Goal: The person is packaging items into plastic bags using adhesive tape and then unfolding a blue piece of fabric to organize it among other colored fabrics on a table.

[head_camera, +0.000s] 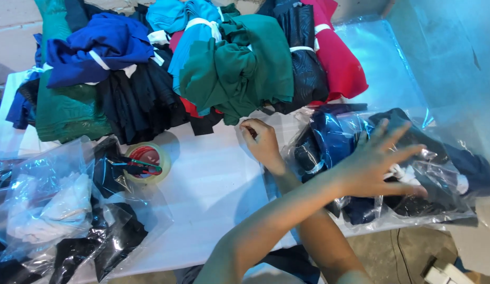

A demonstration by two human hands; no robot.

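Clear plastic bag [355, 158] of dark clothes lies lengthwise along the table [213, 184] under my left hand [379, 165], fingers splayed flat; my right hand [262, 143], arms crossed, has its fingers curled closed at the bag's near end.

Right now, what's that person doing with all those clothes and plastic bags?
A person is working at a white table with arms crossed. The left hand presses flat on a clear plastic bag stuffed with dark blue clothes. The right hand rests curled at that bag's edge. Behind them sits a pile of folded clothes in blue, green, black and red. A tape roll lies nearby.
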